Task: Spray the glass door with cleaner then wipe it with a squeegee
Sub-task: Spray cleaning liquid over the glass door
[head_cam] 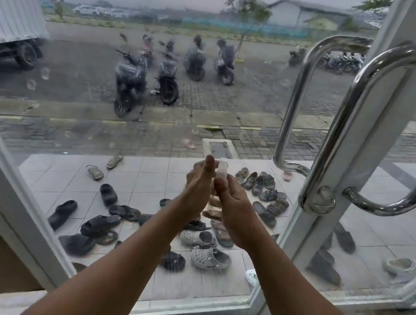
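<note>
A building entrance: a glass door [158, 83] with steel pull handles [361, 125], shed sandals [101, 225] on the tiled porch [145, 175], parked motorbikes [170, 77] beyond.

Centre: bottle [220, 172] btwn left hand [199, 185], right hand [233, 203], before glass door [83, 86]; handle [340, 128] at right; shoes [210, 257] behind glass.

Two hands at a small white bottle [221, 171] before the glass door [111, 37].
The right hand [232, 203] grips it; the left hand [198, 182] lies straight-fingered alongside. Chrome handles [299, 90] at right, sandals [108, 194] on far tiles.
</note>
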